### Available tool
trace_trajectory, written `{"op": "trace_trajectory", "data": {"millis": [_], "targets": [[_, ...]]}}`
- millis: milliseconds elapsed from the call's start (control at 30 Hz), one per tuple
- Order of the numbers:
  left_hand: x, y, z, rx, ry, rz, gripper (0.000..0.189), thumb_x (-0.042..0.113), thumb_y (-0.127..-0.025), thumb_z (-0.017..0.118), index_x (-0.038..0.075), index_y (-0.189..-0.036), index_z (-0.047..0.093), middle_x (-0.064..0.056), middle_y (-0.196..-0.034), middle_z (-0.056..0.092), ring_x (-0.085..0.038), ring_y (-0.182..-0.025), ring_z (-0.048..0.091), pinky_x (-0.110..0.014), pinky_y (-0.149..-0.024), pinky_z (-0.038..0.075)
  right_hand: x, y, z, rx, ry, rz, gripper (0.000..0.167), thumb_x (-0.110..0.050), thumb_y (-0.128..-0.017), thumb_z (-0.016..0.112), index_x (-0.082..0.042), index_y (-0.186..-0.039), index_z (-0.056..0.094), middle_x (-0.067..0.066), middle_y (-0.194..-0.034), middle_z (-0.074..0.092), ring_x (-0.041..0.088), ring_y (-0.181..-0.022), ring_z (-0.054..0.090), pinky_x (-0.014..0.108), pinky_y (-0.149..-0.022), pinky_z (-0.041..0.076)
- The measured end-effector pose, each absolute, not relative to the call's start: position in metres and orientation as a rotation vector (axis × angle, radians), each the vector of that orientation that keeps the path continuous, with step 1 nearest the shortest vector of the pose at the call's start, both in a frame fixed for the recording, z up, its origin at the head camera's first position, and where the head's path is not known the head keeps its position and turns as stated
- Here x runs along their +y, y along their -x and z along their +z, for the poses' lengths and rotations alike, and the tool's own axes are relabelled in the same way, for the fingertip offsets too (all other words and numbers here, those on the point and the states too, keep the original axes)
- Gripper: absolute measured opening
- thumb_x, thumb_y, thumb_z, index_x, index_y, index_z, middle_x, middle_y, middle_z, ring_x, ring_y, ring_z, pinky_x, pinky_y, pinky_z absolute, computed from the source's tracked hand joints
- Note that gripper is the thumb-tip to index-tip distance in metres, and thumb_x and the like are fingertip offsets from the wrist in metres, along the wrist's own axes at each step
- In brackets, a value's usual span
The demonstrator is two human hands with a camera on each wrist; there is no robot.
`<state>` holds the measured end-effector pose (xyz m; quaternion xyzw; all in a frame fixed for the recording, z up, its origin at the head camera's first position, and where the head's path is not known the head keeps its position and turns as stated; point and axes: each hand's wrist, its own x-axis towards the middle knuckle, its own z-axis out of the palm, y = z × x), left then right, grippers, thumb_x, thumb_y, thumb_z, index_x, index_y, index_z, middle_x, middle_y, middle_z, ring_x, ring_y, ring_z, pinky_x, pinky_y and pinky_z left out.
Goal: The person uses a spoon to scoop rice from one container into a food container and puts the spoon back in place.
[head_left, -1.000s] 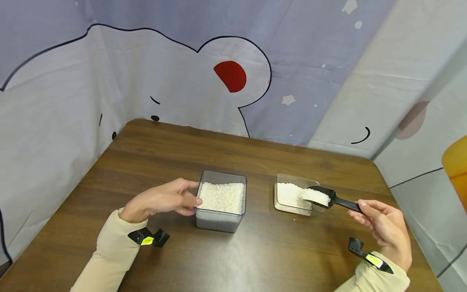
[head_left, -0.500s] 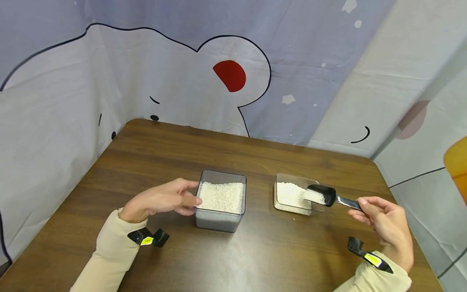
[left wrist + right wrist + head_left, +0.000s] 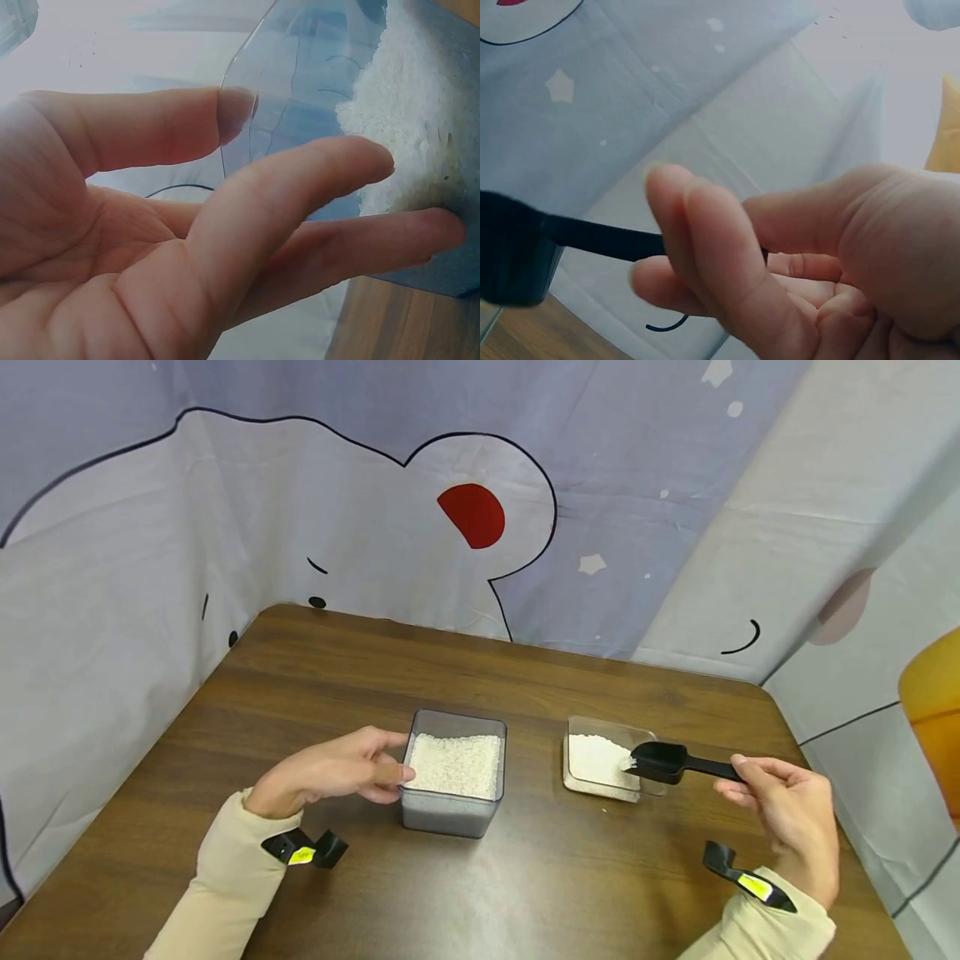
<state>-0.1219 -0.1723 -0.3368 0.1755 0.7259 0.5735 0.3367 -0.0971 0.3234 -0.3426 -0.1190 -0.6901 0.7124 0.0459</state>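
A tall, see-through grey plastic box (image 3: 454, 817) filled with rice (image 3: 457, 767) stands on the table. My left hand (image 3: 337, 772) holds its left side, with the thumb tip over the rim; in the left wrist view other fingers (image 3: 390, 240) lie along the outside wall. To the right is a low clear container (image 3: 600, 787) with white rice (image 3: 596, 760) heaped toward its left. Over that container's right end, a black scoop (image 3: 660, 762) tips toward the rice, a few grains at its lip. The right hand (image 3: 791, 810) pinches the scoop's handle (image 3: 607, 238) between thumb and fingers.
The brown wooden table (image 3: 465, 902) ends at a patterned curtain (image 3: 360, 527) behind and to the sides. A few grains lie in front of the low container. An orange-yellow object (image 3: 933, 710) stands at the far right edge of view.
The scoop held rice a second ago; it has since tilted and its bowl now looks nearly bare. The right hand has turned slightly with it. The left hand and the tall box stay put.
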Motion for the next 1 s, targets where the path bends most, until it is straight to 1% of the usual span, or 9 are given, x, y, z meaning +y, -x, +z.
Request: {"op": "trace_trajectory", "data": {"millis": [33,200,400,567,667,767,900,1000], "targets": [[-0.172,0.122,-0.337,1.893,-0.457,1.495,0.064,0.011,-0.092,0.054,-0.013,-0.14,0.018,-0.022,-0.112,0.061,-0.027,-0.106,0.058,-0.043,-0.085,0.05,0.322,0.098,-0.342,-2.103,0.339,2.173,0.003,-0.009,-0.083,0.067,-0.009,-0.083,0.07,0.008,-0.071,0.07,0.02,-0.061,0.068,0.025,-0.06,0.056],[-0.173,0.122,-0.337,1.893,-0.446,1.497,0.065,0.011,-0.092,0.054,-0.013,-0.14,0.017,-0.019,-0.11,0.063,-0.027,-0.104,0.059,-0.043,-0.085,0.05,0.313,0.099,-0.338,-2.205,0.287,2.066,0.003,-0.011,-0.084,0.066,-0.01,-0.083,0.069,0.009,-0.068,0.069,0.02,-0.06,0.068,0.024,-0.063,0.056],[-0.173,0.121,-0.337,1.899,-0.445,1.494,0.067,0.012,-0.092,0.055,-0.014,-0.14,0.016,-0.019,-0.109,0.063,-0.027,-0.104,0.059,-0.043,-0.085,0.05,0.308,0.099,-0.334,-2.262,0.321,1.972,0.004,-0.015,-0.084,0.067,-0.01,-0.084,0.067,0.009,-0.068,0.069,0.022,-0.059,0.067,0.024,-0.062,0.056],[-0.172,0.121,-0.336,1.898,-0.448,1.494,0.066,0.011,-0.092,0.054,-0.014,-0.14,0.016,-0.02,-0.111,0.062,-0.027,-0.105,0.059,-0.042,-0.085,0.051,0.306,0.098,-0.33,-2.243,0.315,1.974,0.004,-0.012,-0.085,0.066,-0.01,-0.082,0.067,0.008,-0.067,0.069,0.022,-0.058,0.067,0.026,-0.06,0.056],[-0.173,0.121,-0.334,1.898,-0.447,1.494,0.065,0.01,-0.092,0.054,-0.014,-0.14,0.017,-0.02,-0.111,0.062,-0.027,-0.105,0.059,-0.042,-0.085,0.051,0.305,0.099,-0.329,-2.201,0.315,2.023,0.004,-0.012,-0.085,0.066,-0.01,-0.082,0.067,0.008,-0.068,0.069,0.022,-0.059,0.067,0.025,-0.061,0.056],[-0.173,0.121,-0.334,1.897,-0.446,1.498,0.065,0.01,-0.092,0.054,-0.014,-0.14,0.016,-0.021,-0.111,0.062,-0.027,-0.105,0.059,-0.043,-0.085,0.05,0.305,0.099,-0.329,-2.122,0.322,2.119,0.003,-0.01,-0.084,0.066,-0.009,-0.083,0.068,0.006,-0.073,0.07,0.022,-0.061,0.068,0.024,-0.064,0.055],[-0.173,0.121,-0.335,1.893,-0.445,1.508,0.067,0.01,-0.092,0.054,-0.014,-0.139,0.015,-0.02,-0.11,0.063,-0.028,-0.105,0.059,-0.043,-0.086,0.05,0.305,0.1,-0.328,-1.968,0.296,2.304,0.003,-0.004,-0.083,0.066,-0.004,-0.084,0.069,0.005,-0.08,0.068,0.022,-0.064,0.068,0.025,-0.065,0.056],[-0.173,0.122,-0.338,1.887,-0.45,1.51,0.066,0.011,-0.091,0.055,-0.014,-0.139,0.016,-0.018,-0.109,0.063,-0.028,-0.105,0.059,-0.043,-0.086,0.05,0.304,0.101,-0.327,-1.845,0.207,2.458,0.008,0.003,-0.084,0.062,0.002,-0.084,0.069,0.009,-0.08,0.068,0.023,-0.066,0.068,0.026,-0.063,0.056]]}}
